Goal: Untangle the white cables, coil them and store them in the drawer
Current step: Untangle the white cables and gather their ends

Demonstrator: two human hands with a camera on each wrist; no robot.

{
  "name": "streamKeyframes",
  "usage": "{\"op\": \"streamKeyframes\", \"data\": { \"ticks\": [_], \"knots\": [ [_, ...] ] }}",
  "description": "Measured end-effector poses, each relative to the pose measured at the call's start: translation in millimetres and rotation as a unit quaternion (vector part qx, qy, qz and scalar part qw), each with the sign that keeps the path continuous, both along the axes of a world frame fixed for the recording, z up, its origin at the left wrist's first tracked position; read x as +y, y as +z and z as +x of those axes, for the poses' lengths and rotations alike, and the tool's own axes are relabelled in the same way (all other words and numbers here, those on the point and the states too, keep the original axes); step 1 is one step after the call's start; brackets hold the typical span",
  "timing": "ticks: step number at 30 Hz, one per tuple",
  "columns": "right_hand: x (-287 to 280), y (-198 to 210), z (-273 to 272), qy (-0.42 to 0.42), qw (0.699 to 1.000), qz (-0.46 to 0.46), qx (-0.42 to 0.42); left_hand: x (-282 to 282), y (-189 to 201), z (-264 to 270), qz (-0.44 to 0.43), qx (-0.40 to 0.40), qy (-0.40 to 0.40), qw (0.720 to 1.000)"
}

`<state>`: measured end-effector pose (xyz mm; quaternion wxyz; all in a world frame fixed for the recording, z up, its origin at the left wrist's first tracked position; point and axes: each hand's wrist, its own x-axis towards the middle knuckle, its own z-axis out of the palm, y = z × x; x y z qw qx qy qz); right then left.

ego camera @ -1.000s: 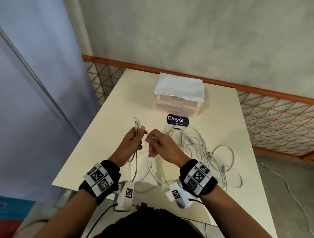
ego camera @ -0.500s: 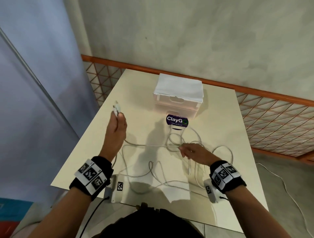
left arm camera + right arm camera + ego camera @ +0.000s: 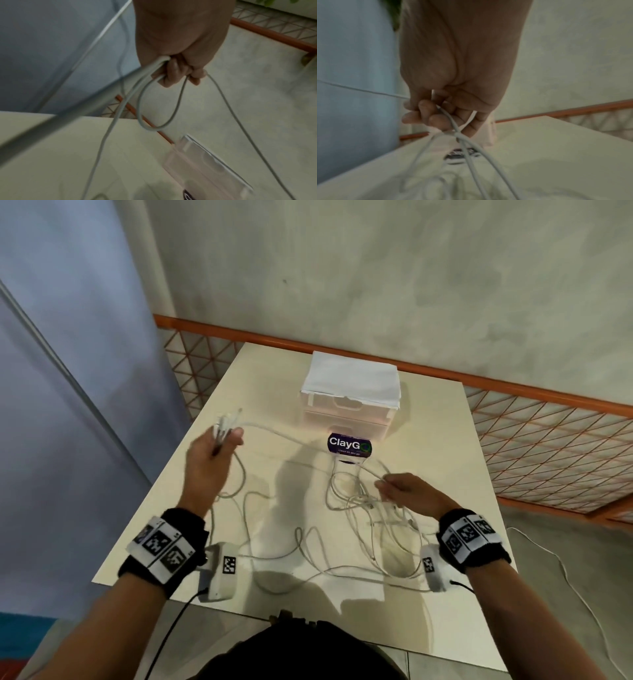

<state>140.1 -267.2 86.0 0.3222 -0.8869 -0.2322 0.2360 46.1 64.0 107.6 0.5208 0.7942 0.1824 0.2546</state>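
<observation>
White cables [image 3: 370, 518] lie tangled on the cream table [image 3: 428, 440], mostly at the right. My left hand [image 3: 219, 446] is raised over the table's left side and grips a bunch of cable ends [image 3: 227, 421]; in the left wrist view its curled fingers [image 3: 173, 73] hold several strands, one hanging as a loop [image 3: 154, 121]. My right hand [image 3: 394, 484] is low over the tangle and pinches a strand [image 3: 452, 121] that runs taut up to the left hand. A small white drawer unit [image 3: 349, 412] stands at the back, its drawers closed.
A folded white cloth [image 3: 352, 378] lies on top of the drawer unit. A purple ClayGo sign [image 3: 349, 445] stands just in front of it. An orange mesh railing [image 3: 548, 433] runs behind and to the right of the table. Another white cord [image 3: 565, 573] lies on the floor at right.
The hands, close together a second ago, have drawn apart. The left hand carried the cable ends up and to the left; the right hand went down to the tangle, and a strand now stretches between them.
</observation>
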Motion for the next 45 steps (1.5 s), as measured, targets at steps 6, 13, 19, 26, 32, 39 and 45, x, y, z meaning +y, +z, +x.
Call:
{"op": "streamKeyframes", "data": {
  "ticks": [6, 13, 19, 26, 32, 39, 45],
  "knots": [
    [-25, -5, -5, -0.085, 0.995, 0.052, -0.009, 8, -22, -2, 0.065, 0.091, -0.012, 0.994],
    [58, 52, -37, 0.086, 0.991, 0.056, -0.089, -79, -19, 4, 0.019, 0.066, -0.305, 0.95],
    [26, 48, -26, 0.02, 0.995, 0.077, -0.064, -62, -17, 2, 0.054, 0.081, -0.257, 0.961],
    [-53, 9, -35, -0.148, 0.988, 0.036, -0.003, -6, 6, -13, 0.089, 0.191, -0.307, 0.928],
    [-86, -8, -60, -0.189, 0.982, -0.004, 0.011, -11, -7, -32, 0.077, 0.324, -0.392, 0.858],
    [-93, -60, -82, -0.107, 0.969, -0.213, 0.07, -27, -25, -38, 0.041, 0.417, -0.477, 0.772],
    [-38, -63, -68, -0.138, 0.973, -0.151, -0.103, -33, -11, -43, -0.025, 0.386, -0.421, 0.82]
  ]
}}
